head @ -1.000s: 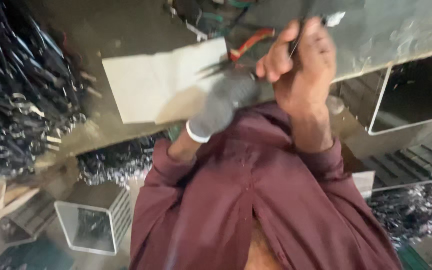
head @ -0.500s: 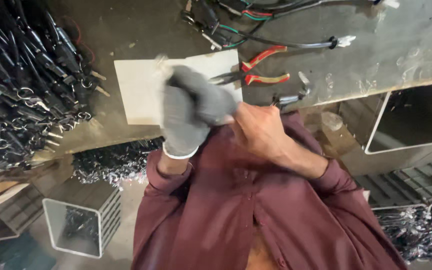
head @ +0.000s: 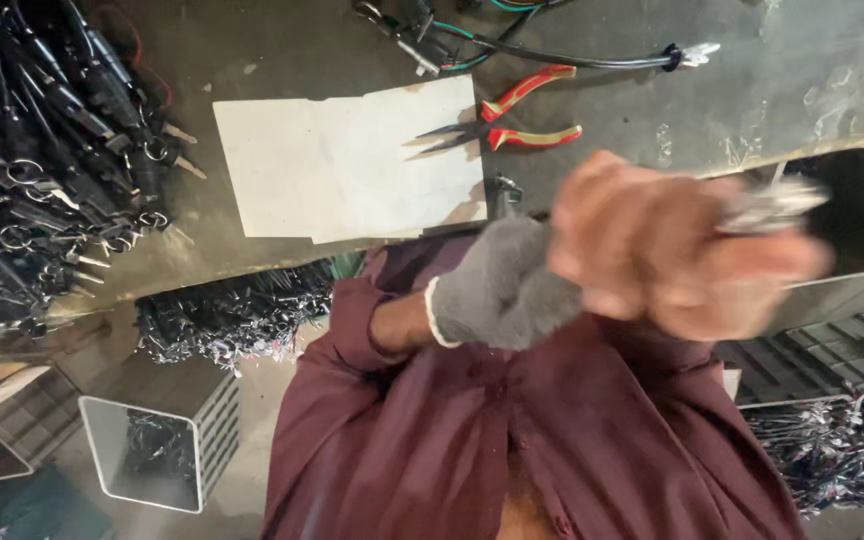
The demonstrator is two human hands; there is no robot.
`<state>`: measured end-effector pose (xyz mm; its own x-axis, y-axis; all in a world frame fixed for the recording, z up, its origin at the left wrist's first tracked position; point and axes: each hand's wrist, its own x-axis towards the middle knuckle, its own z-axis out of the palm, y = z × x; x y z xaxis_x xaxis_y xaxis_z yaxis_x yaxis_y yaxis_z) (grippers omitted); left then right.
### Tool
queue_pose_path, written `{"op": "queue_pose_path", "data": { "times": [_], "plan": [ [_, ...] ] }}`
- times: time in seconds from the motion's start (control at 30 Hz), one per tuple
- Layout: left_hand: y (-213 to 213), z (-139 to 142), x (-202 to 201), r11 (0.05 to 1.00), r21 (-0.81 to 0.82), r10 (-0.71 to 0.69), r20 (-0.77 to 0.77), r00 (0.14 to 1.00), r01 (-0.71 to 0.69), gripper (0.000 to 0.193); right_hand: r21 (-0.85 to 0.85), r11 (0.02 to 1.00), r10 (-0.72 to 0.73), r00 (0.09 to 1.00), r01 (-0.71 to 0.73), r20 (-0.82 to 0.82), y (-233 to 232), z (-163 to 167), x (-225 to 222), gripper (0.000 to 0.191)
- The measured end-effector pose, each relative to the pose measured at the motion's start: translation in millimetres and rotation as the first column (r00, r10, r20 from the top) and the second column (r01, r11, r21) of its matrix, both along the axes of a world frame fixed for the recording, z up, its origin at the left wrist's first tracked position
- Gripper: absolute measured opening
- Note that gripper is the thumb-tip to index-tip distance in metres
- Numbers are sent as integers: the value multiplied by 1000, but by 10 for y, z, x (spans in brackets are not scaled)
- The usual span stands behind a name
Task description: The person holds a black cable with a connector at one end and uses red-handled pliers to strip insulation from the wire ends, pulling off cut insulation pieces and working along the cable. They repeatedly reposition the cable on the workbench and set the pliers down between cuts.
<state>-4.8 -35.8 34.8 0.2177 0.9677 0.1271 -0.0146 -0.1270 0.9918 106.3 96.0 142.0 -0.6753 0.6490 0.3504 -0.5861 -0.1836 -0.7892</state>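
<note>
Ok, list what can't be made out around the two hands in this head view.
- Right hand: motion-blurred; its grip is unclear.
- Pale thing at its fingertips: smeared, kind unclear.
- Gloved left hand: fingers hidden behind the right hand.
- Dark metal piece above the glove: mostly covered.

Grey workbench (head: 252, 40), metal bins (head: 152, 455) below, perhaps concrete floor.

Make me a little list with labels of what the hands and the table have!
left hand: wears a grey glove, closed in a fist
right hand: bare, blurred, closed grip on a pale thing too blurred to name
pliers: red handles, lying on the table, tips on the white card
cables: beyond the pliers
dark metal parts: piled beside the card
</note>
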Motion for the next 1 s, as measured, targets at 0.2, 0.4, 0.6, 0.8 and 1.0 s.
{"op": "queue_pose_path", "data": {
  "times": [0.2,0.4,0.6,0.8,1.0],
  "plan": [
    [172,240,-11,997,69,-50,123,991,42,16,137,988,86,994,-76,-74,204,-371,699,9],
    [414,59,-334,994,-96,60,61,996,-54,24,50,938,-337,936,343,-106,241,-968,909,12],
    [446,-146,-529,871,-489,410,770,488,41,40,479,871,-414,684,107,601,-97,-1550,284,19],
    [259,-367,-619,898,-276,425,336,840,-344,36,-338,925,127,699,172,704,-656,-2009,501,46],
    [-65,-349,-347,874,-296,485,466,740,-387,29,438,895,-387,638,86,666,-518,-1582,341,34]
  ]
}}
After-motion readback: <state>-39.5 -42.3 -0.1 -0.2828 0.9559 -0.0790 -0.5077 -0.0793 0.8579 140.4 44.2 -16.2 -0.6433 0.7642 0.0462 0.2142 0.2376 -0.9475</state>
